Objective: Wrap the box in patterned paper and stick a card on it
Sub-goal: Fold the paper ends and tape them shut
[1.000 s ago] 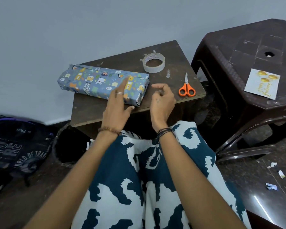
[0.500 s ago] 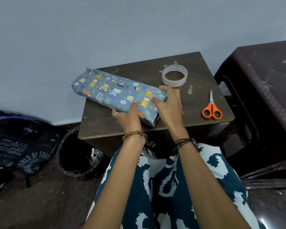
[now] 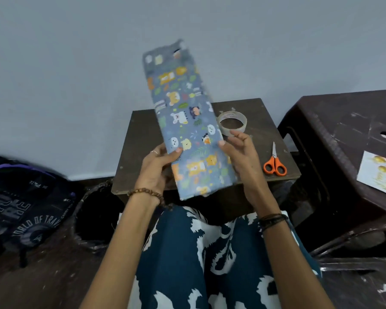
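Both hands hold the wrapped box [image 3: 187, 130] up above the small table [image 3: 261, 112]. The left hand [image 3: 156, 168] and right hand [image 3: 241, 152] curl their fingers around its sides. The card [image 3: 377, 172] lies on the stool [image 3: 343, 121] right of the table.

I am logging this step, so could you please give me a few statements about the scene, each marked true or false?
1. Both hands hold the wrapped box above the table. True.
2. The scissors are in the right hand. False: they lie on the table.
3. The card lies on the stool. True.
4. The tape sits on the box. False: it rests on the table.
5. The left hand grips the box's left edge. True.
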A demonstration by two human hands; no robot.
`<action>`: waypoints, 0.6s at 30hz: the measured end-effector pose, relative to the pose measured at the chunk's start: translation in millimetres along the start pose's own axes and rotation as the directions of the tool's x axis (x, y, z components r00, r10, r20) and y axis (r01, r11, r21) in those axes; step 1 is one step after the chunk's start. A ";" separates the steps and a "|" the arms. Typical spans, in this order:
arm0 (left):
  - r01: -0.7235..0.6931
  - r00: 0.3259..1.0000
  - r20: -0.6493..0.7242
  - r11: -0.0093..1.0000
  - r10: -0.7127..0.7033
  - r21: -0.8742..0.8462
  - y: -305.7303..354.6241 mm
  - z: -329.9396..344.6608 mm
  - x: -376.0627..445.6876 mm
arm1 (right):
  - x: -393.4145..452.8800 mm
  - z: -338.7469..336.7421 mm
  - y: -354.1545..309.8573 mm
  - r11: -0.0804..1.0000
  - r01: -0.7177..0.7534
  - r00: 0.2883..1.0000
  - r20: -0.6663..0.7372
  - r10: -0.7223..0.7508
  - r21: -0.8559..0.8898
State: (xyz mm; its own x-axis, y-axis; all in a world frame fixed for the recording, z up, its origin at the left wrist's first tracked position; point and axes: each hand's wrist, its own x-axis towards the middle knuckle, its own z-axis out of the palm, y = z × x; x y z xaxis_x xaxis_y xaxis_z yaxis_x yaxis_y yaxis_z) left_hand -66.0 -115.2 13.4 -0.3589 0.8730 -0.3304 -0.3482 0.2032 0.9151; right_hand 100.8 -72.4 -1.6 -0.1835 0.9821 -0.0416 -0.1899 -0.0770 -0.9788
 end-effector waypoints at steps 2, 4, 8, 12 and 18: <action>-0.100 0.984 0.164 0.986 0.077 0.137 13.6 -5.2 -6.3 | -0.9 -2.5 -17.3 0.998 -0.036 0.999 0.021 0.035 0.057; -0.172 0.944 0.318 0.948 0.082 0.267 25.8 -8.7 -13.6 | -2.7 -4.0 -29.8 0.997 -0.019 0.999 0.031 0.016 0.074; -0.395 0.919 0.224 0.765 0.325 0.509 38.8 -0.4 -29.1 | -10.6 1.9 -40.4 0.985 0.006 0.993 -0.117 0.014 0.172; -0.587 0.713 -0.016 0.610 0.701 0.533 21.6 19.4 -68.7 | -16.8 19.5 -40.8 0.895 -0.031 0.941 -0.290 0.176 0.445; -0.053 0.998 0.000 0.966 0.055 0.253 -31.3 38.1 -91.8 | -47.5 43.0 -38.4 0.770 -0.070 0.914 -0.267 0.304 0.634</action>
State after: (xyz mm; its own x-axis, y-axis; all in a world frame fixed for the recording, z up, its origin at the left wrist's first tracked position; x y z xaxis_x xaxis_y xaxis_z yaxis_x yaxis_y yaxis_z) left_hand 10.8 -184.8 23.9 -0.3775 0.8829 -0.2794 -0.0982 0.2619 0.9601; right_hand 75.3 -123.5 46.6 0.0323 0.9206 -0.3891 -0.7451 -0.2373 -0.6233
